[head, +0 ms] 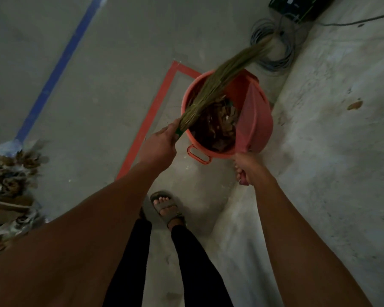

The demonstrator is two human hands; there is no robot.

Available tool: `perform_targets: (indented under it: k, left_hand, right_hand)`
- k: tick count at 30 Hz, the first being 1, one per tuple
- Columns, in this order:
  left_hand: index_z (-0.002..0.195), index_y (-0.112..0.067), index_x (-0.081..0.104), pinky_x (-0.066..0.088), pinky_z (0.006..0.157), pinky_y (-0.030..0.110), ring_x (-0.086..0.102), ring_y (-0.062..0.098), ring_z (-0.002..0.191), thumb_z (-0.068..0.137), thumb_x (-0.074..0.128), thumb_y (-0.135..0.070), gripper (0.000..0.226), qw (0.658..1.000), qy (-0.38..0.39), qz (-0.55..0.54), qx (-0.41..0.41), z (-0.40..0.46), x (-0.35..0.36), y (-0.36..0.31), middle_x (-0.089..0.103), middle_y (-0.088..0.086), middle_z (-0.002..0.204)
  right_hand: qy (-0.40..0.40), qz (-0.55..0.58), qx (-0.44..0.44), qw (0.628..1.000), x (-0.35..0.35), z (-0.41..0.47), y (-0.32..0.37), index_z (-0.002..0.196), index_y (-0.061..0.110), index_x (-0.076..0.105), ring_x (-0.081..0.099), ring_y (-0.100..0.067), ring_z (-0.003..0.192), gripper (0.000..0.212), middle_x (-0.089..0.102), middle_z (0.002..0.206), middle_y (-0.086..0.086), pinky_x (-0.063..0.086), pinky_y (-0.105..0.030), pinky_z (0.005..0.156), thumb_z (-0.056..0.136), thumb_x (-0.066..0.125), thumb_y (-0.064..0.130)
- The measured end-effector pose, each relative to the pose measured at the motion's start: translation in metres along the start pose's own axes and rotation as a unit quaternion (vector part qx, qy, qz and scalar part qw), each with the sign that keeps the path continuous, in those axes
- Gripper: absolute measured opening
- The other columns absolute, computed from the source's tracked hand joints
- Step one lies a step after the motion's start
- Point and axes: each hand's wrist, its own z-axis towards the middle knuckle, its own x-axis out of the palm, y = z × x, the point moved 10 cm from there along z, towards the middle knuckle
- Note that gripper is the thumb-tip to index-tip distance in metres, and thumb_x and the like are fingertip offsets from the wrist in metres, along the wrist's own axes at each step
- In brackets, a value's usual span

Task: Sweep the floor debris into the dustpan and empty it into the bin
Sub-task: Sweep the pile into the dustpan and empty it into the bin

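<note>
Grey concrete floor [98, 85]; round orange plastic bin [262, 120] at twelve o'clock, right hand [245, 168] gripping tilted pink plastic dustpan [252, 116], left hand [162, 140] gripping straw broom [220, 80]; leaves likely spilling over rim if tipped wide.

Grey concrete floor [111, 63], dim light; blue tape line [60, 60], red tape corner [155, 107], coiled cables [275, 45].
</note>
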Motion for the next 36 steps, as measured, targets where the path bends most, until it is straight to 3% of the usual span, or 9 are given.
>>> perform_targets:
  k: [3, 6, 8, 12, 16, 20, 25, 32, 36]
  left_hand:
    - [0.160, -0.038, 0.028, 0.036, 0.067, 0.033, 0.061, 0.035, 0.101, 0.109, 0.038, -0.029, 0.052, 1.000, 0.005, 0.004, -0.008, -0.006, -0.015, 0.015, 0.064, 0.011, 0.132]
    - [0.160, -0.036, 0.030, 0.037, 0.069, 0.033, 0.061, 0.038, 0.106, 0.109, 0.040, -0.027, 0.053, 1.000, 0.002, 0.001, -0.017, -0.007, -0.035, 0.030, 0.062, 0.014, 0.134]
    - [0.160, -0.037, 0.029, 0.042, 0.072, 0.036, 0.060, 0.038, 0.107, 0.109, 0.041, -0.028, 0.054, 1.000, -0.002, -0.002, -0.016, -0.005, -0.046, 0.042, 0.061, 0.012, 0.138]
    - [0.158, -0.044, 0.029, 0.055, 0.079, 0.046, 0.063, 0.040, 0.107, 0.107, 0.042, -0.032, 0.054, 0.998, -0.019, -0.036, -0.046, -0.005, -0.070, 0.084, 0.062, 0.010, 0.138]
    - [0.158, -0.042, 0.030, 0.053, 0.087, 0.043, 0.062, 0.037, 0.116, 0.107, 0.042, -0.033, 0.054, 0.992, -0.058, -0.070, -0.090, -0.016, -0.098, 0.139, 0.061, 0.008, 0.142]
    - [0.158, -0.039, 0.034, 0.049, 0.085, 0.040, 0.061, 0.037, 0.113, 0.108, 0.041, -0.032, 0.051, 0.974, -0.101, -0.108, -0.171, -0.046, -0.120, 0.209, 0.062, 0.011, 0.138]
    - [0.157, -0.040, 0.034, 0.047, 0.072, 0.038, 0.062, 0.033, 0.090, 0.108, 0.040, -0.036, 0.049, 0.936, -0.137, -0.156, -0.285, -0.096, -0.137, 0.317, 0.068, 0.014, 0.114]
    - [0.163, -0.032, 0.025, 0.051, 0.089, 0.041, 0.063, 0.041, 0.113, 0.105, 0.052, -0.040, 0.065, 0.896, -0.128, -0.187, -0.381, -0.158, -0.146, 0.454, 0.065, 0.019, 0.133]
    - [0.164, -0.028, 0.020, 0.051, 0.086, 0.043, 0.063, 0.042, 0.110, 0.107, 0.048, -0.037, 0.064, 0.884, -0.126, -0.187, -0.410, -0.189, -0.142, 0.512, 0.066, 0.021, 0.128]
  right_hand:
    - [-0.037, 0.002, -0.007, 0.999, 0.005, 0.000, 0.001, 0.074, 0.017, 0.049, 0.034, -0.011, 0.034, 0.023, 0.041, 0.050, 0.002, 0.033, -0.019, 0.040, 0.093, 0.044, 0.028]
    - [-0.039, 0.035, -0.028, 0.998, 0.022, -0.006, 0.011, 0.091, 0.025, 0.051, 0.036, -0.010, 0.032, 0.006, 0.043, 0.050, 0.003, 0.035, -0.021, 0.041, 0.087, 0.048, 0.028]
    - [-0.030, 0.053, -0.066, 0.996, 0.037, -0.019, 0.027, 0.089, 0.029, 0.048, 0.035, -0.011, 0.033, 0.003, 0.040, 0.049, 0.004, 0.034, -0.021, 0.042, 0.091, 0.050, 0.028]
    - [0.034, 0.110, -0.126, 0.985, 0.092, -0.047, 0.064, 0.078, 0.023, 0.041, 0.028, -0.009, 0.035, 0.025, 0.032, 0.051, 0.005, 0.026, -0.018, 0.041, 0.099, 0.054, 0.027]
    - [0.101, 0.117, -0.154, 0.976, 0.160, -0.079, 0.100, 0.071, 0.024, 0.040, 0.025, -0.009, 0.034, 0.031, 0.029, 0.050, 0.005, 0.023, -0.016, 0.040, 0.098, 0.054, 0.025]
    - [0.196, 0.106, -0.138, 0.965, 0.242, -0.113, 0.121, 0.070, 0.025, 0.039, 0.023, -0.008, 0.033, 0.032, 0.024, 0.047, 0.006, 0.021, -0.017, 0.039, 0.099, 0.051, 0.024]
    - [0.250, 0.038, -0.122, 0.960, 0.350, -0.146, 0.130, 0.068, 0.024, 0.041, 0.021, -0.008, 0.034, 0.034, 0.025, 0.047, 0.006, 0.021, -0.018, 0.037, 0.098, 0.055, 0.024]
    - [0.338, -0.033, -0.065, 0.938, 0.505, -0.186, 0.117, 0.065, 0.024, 0.039, 0.019, -0.006, 0.032, 0.034, 0.023, 0.044, 0.008, 0.020, -0.017, 0.034, 0.097, 0.053, 0.021]
    - [0.354, -0.066, -0.035, 0.932, 0.576, -0.197, 0.104, 0.064, 0.025, 0.038, 0.018, -0.006, 0.031, 0.036, 0.022, 0.043, 0.009, 0.019, -0.016, 0.033, 0.097, 0.053, 0.021]
